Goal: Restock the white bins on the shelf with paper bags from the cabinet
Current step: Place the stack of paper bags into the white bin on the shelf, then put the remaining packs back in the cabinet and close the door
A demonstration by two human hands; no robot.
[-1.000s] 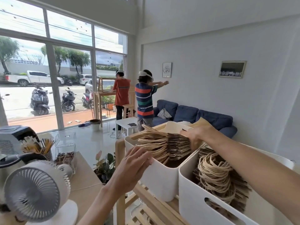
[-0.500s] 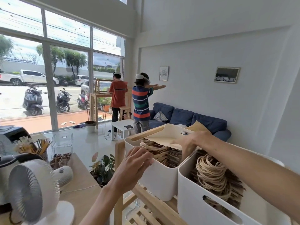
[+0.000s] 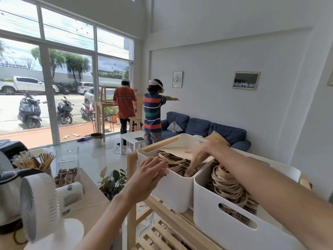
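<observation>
Two white bins stand side by side on a wooden shelf [image 3: 162, 210]. The left bin [image 3: 173, 190] holds a stack of brown paper bags [image 3: 178, 159] with twisted cord handles, lying flat inside it. My right hand [image 3: 198, 157] reaches down into this bin, fingers spread and pressing on the bags. At the bin's near left rim my left hand [image 3: 149, 174] hovers with straight, relaxed fingers and holds nothing. The right bin [image 3: 234, 221] is packed with more bags, their pale cord handles [image 3: 225, 181] bunched on top.
A white desk fan [image 3: 41, 204], a kettle and a cup of sticks crowd the counter at left. A potted plant [image 3: 113, 179] sits on the floor between counter and shelf. Two people stand near a blue sofa [image 3: 207, 129] and white coffee table.
The stack of bags, held above the left bin a second ago, has gone down into it. My right hand followed it into the bin; my left hand stayed by the rim.
</observation>
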